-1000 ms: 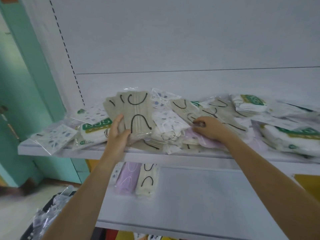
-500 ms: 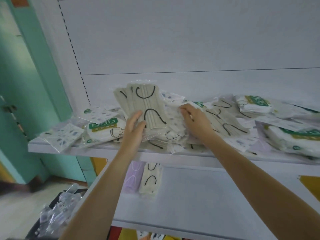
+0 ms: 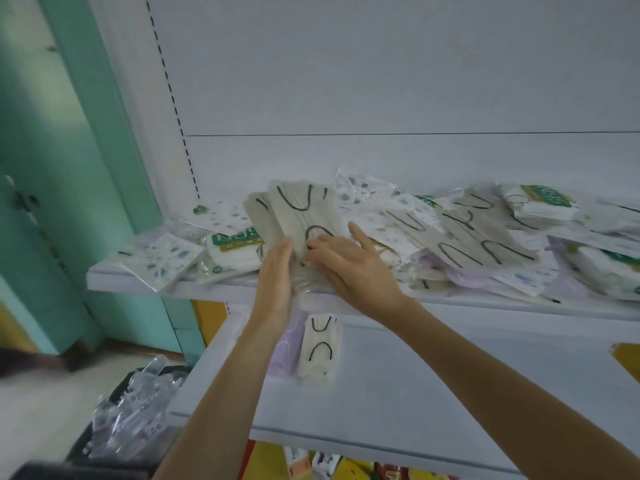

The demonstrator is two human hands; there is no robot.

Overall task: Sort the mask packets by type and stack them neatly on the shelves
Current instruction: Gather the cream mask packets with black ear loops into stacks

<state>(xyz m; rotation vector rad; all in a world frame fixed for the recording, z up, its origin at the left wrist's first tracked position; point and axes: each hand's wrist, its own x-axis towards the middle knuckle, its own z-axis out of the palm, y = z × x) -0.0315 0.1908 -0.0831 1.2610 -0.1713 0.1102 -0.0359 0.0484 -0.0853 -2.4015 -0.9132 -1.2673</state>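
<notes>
Two hands on one fan of beige mask packets (image 3: 301, 216), held up tilted over the front of the upper shelf (image 3: 138, 284), left of middle.

Writing: the only labels are green with white letters, on the white packets (image 3: 235, 245) just left of the fan and on a second white packet (image 3: 538, 204) further right. Letters are blurred and partly covered, can't read them.

Beige packets: clear wrap, pleated masks, black ear loops showing as U shapes.

Left hand (image 3: 277, 271): edge-on, fingers straight, flat against the fan's left side.

Right hand (image 3: 356, 271): back up, fingertips on the fan's lower front, one finger sticking up free. Thumb is hidden, so can't tell if it pinches.

Upper shelf otherwise holds a loose mixed heap:
- a beige pile (image 3: 478, 240) right of the hands
- blue-spotted packets (image 3: 162, 261) at the left end, overhanging the edge
- lilac packets (image 3: 464, 275) low in the heap

Lower shelf (image 3: 450, 382): single beige packet (image 3: 320, 348) touching a single lilac packet (image 3: 285, 355), below the hands. The lilac one is partly behind the left wrist.

Shelving is white, with a plain back panel (image 3: 381, 81) and a slotted upright (image 3: 173, 98) at left. Teal door (image 3: 52, 168) left of the unit. Dark bin (image 3: 135, 407) of clear-wrapped packets on the floor, lower left. Colourful goods (image 3: 346, 465) below the lower shelf are too cut off to identify.
</notes>
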